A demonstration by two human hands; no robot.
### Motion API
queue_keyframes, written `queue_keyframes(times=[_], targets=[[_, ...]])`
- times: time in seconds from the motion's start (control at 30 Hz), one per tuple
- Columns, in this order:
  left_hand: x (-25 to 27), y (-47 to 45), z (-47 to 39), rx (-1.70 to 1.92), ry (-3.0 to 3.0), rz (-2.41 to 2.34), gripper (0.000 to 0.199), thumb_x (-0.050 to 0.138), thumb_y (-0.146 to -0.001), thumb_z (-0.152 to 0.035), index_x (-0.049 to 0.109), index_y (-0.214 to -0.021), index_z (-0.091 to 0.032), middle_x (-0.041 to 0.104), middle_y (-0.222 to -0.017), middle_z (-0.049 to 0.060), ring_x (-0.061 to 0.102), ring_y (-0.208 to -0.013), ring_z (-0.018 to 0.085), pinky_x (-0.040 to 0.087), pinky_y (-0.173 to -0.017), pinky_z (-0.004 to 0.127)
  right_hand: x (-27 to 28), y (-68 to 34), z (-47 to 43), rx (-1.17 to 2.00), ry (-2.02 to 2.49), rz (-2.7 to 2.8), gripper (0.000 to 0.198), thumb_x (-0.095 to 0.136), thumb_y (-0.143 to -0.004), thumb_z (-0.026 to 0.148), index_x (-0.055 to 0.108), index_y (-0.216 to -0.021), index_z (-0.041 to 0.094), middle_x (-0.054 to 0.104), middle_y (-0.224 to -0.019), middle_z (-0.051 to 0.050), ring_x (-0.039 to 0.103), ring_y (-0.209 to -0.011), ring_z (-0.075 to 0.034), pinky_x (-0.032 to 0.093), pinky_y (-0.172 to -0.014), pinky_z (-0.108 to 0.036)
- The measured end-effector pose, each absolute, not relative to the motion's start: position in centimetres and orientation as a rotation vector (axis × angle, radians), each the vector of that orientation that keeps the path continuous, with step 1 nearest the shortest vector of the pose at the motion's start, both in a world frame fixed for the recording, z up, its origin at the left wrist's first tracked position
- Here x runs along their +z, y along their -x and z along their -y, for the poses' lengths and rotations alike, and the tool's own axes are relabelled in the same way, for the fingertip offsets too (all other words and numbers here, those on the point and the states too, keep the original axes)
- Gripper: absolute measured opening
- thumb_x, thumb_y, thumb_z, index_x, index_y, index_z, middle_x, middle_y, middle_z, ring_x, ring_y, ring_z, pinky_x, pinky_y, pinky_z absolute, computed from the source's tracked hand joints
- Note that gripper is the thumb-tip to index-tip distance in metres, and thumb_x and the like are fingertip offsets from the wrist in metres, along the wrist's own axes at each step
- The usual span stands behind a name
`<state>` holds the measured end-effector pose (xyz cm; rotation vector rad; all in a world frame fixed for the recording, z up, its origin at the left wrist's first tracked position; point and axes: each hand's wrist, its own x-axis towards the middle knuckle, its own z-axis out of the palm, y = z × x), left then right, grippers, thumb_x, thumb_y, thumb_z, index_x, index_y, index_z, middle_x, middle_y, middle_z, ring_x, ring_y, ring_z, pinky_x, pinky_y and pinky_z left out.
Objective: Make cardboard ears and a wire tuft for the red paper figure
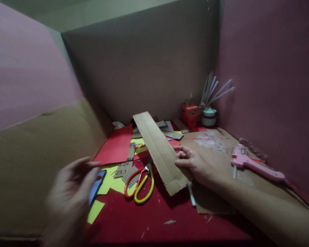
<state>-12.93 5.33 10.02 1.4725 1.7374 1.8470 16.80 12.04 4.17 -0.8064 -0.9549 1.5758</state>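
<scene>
A long strip of brown cardboard [161,151] is tilted above the table, pinched at its right edge by my right hand [191,161]. My left hand [72,192] is at the lower left, blurred, with thumb and fingers a little apart and nothing visible between them. Just past its fingertips is a red paper sheet [115,145]. A phone [96,185] with a lit screen is partly hidden behind the left hand. Scissors [141,187] with one red and one yellow handle lie below the cardboard strip, their blades partly covered by it.
Yellow paper [109,180] and a printed cardboard scrap [122,169] lie left of the scissors. At right, a pink glue gun [254,164] rests on a cardboard sheet [221,154]. Behind stand a red box [190,116], glue sticks [212,91] and a lidded jar [209,116]. Cardboard walls enclose the table.
</scene>
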Motion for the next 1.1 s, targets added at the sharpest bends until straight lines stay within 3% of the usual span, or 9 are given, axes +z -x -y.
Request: queue_keyframes(times=[0.1,0.2,0.27,0.37,0.47,0.63,1.1], targets=[[10.3,7.0,-10.4,1.397,-1.429,-1.446,0.043,0.08,-0.06,-0.035,0.063,-0.095,-0.017,0.069,-0.078,0.004,0.064,-0.07,0.017,0.047,-0.051,0.021,4.2,-17.0,-12.1,1.552,0.71,0.956,0.051,0.073,-0.057,0.012,0.056,-0.104,0.019,0.06,-0.069,0.006,0.057,-0.062,-0.012,0.042,-0.064,-0.027],[9.9,3.3,-14.1,1.128,-1.303,-1.197,0.039,0.08,-0.063,-0.036,0.064,-0.091,-0.014,0.063,-0.061,-0.001,0.054,-0.049,0.009,0.035,-0.039,0.017,4.0,-17.0,-12.4,1.531,0.674,0.955,0.05,0.074,-0.058,0.013,0.057,-0.105,0.019,0.062,-0.069,0.005,0.058,-0.063,-0.012,0.044,-0.065,-0.028],[9.5,2.0,-15.5,1.052,-1.285,-1.113,0.034,0.078,-0.065,-0.037,0.066,-0.083,-0.011,0.063,-0.057,0.002,0.053,-0.043,0.01,0.035,-0.037,0.018,4.0,-17.0,-12.5,1.523,0.673,0.956,0.05,0.075,-0.058,0.014,0.057,-0.104,0.019,0.063,-0.069,0.005,0.058,-0.062,-0.012,0.044,-0.065,-0.028],[9.2,1.1,-16.7,1.006,-1.226,-1.007,0.035,0.078,-0.065,-0.035,0.068,-0.087,-0.009,0.073,-0.076,0.012,0.067,-0.061,0.019,0.05,-0.052,0.025,4.1,-17.0,-12.4,1.525,0.681,0.977,0.047,0.073,-0.059,0.013,0.058,-0.104,0.019,0.064,-0.069,0.005,0.059,-0.063,-0.012,0.045,-0.066,-0.028],[8.8,0.5,-17.1,1.026,-1.174,-0.925,0.034,0.079,-0.064,-0.032,0.069,-0.088,-0.009,0.075,-0.083,0.013,0.07,-0.07,0.022,0.055,-0.065,0.03,4.4,-16.9,-12.3,1.566,0.693,0.984,0.046,0.072,-0.06,0.013,0.059,-0.104,0.019,0.067,-0.075,0.002,0.062,-0.068,-0.014,0.047,-0.07,-0.03],[7.4,-0.1,-16.8,1.079,-1.117,-0.846,0.038,0.078,-0.066,-0.033,0.069,-0.095,-0.01,0.076,-0.085,0.012,0.071,-0.075,0.024,0.056,-0.07,0.031,4.2,-16.7,-12.0,1.693,0.77,1.011,0.039,0.073,-0.06,0.016,0.063,-0.098,0.016,0.07,-0.086,-0.004,0.065,-0.074,-0.019,0.049,-0.074,-0.035],[5.5,0.9,-16.9,1.019,-1.121,-0.793,0.035,0.074,-0.072,-0.036,0.073,-0.093,-0.008,0.075,-0.091,0.015,0.071,-0.084,0.028,0.057,-0.073,0.035,3.6,-16.4,-12.1,1.784,0.836,1.009,0.032,0.074,-0.059,0.016,0.07,-0.09,0.015,0.071,-0.079,-0.007,0.066,-0.072,-0.022,0.051,-0.074,-0.038]])
